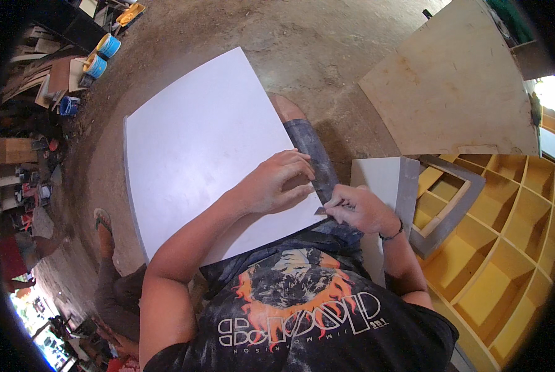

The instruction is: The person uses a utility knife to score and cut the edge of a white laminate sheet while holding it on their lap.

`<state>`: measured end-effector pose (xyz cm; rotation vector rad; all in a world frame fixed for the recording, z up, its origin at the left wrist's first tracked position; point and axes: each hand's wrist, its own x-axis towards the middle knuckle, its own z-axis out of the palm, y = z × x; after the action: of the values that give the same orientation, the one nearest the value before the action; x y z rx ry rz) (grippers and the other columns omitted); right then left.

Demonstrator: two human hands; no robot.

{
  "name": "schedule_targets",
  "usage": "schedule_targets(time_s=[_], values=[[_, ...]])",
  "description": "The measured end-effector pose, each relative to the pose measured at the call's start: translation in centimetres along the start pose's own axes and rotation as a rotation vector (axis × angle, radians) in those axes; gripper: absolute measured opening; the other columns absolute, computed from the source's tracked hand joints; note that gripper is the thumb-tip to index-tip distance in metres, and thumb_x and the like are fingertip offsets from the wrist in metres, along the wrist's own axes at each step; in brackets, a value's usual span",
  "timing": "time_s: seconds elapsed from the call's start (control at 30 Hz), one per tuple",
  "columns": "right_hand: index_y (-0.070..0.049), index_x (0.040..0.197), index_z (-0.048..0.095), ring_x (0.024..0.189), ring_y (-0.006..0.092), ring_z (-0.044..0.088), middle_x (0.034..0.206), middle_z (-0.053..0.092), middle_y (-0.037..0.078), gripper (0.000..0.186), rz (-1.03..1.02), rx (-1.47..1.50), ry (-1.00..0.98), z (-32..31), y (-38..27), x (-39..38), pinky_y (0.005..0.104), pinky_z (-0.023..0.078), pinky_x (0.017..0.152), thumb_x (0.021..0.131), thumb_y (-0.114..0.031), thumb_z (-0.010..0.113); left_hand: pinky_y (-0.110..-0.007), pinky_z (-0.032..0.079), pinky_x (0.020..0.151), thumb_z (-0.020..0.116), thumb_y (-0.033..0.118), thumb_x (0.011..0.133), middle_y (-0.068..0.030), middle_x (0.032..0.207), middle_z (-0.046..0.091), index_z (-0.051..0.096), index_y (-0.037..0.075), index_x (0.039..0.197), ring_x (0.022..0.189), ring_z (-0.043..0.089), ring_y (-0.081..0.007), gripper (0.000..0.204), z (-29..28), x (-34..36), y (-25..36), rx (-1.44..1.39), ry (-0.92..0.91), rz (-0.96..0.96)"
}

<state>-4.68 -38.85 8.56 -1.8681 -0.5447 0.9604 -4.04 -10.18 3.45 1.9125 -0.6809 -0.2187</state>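
A large white panel (pixel 190 149) lies tilted across my lap, with its near right corner at my right hand. My left hand (pixel 280 181) rests on the panel by its right edge. Its thumb is apart from the loosely bent fingers, and nothing shows in its grip. My right hand (pixel 361 209) pinches a small dark flat blade (pixel 320 212), which looks like a scraper. The blade touches or lies very close to the panel's corner. The rest of it is hidden by my fingers.
A yellow compartmented cabinet (pixel 505 214) lies at the right, with a grey-edged frame (pixel 449 201) and a white grey-edged board (pixel 380 180) beside it. A plywood sheet (pixel 454 87) stands beyond. Blue buckets (pixel 108 46) and wood scraps are far left. Another person's sandaled foot (pixel 103 218) is at left.
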Motion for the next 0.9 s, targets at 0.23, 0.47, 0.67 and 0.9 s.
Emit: schedule_targets(time_s=[0.23,0.47,0.67,0.9], values=[[-0.002,0.102,0.070,0.073,0.0199,0.075,0.082,0.075,0.011,0.012,-0.065,-0.009,0.058,0.0,0.3,0.4,0.0356,0.055,0.066,0.104,-0.013,0.076,-0.053,0.049,0.119,0.082,0.022,0.098,-0.0126,0.124,0.076,0.074,0.008,0.112,0.139,0.063,-0.0378,0.021,0.0,0.1,0.2,0.068,-0.005,0.026],[-0.003,0.102,0.072,0.073,0.0174,0.074,0.082,0.074,0.009,0.011,-0.122,-0.094,0.054,0.1,-0.1,0.3,0.0335,0.053,0.066,0.103,-0.013,0.077,-0.053,0.049,0.119,0.082,0.021,0.098,-0.0124,0.124,0.076,0.074,0.008,0.112,0.139,0.063,-0.0379,0.021,0.1,0.0,0.1,0.064,-0.016,0.019],[-0.002,0.104,0.071,0.085,0.0342,0.080,0.091,0.078,0.016,0.013,-0.028,-0.067,0.013,0.3,-0.4,0.4,0.0402,0.058,0.073,0.102,-0.013,0.076,-0.054,0.048,0.119,0.082,0.023,0.097,-0.0147,0.122,0.075,0.074,0.008,0.111,0.137,0.064,-0.0392,0.022,0.3,0.0,0.2,0.059,-0.007,-0.015],[-0.001,0.103,0.072,0.084,0.0341,0.079,0.091,0.077,0.016,0.015,-0.082,-0.028,0.029,0.3,-0.4,0.5,0.0399,0.058,0.074,0.102,-0.016,0.077,-0.055,0.048,0.117,0.081,0.028,0.098,-0.0154,0.119,0.073,0.073,0.007,0.109,0.136,0.064,-0.0403,0.024,0.5,0.0,-0.2,0.108,0.000,0.020]])
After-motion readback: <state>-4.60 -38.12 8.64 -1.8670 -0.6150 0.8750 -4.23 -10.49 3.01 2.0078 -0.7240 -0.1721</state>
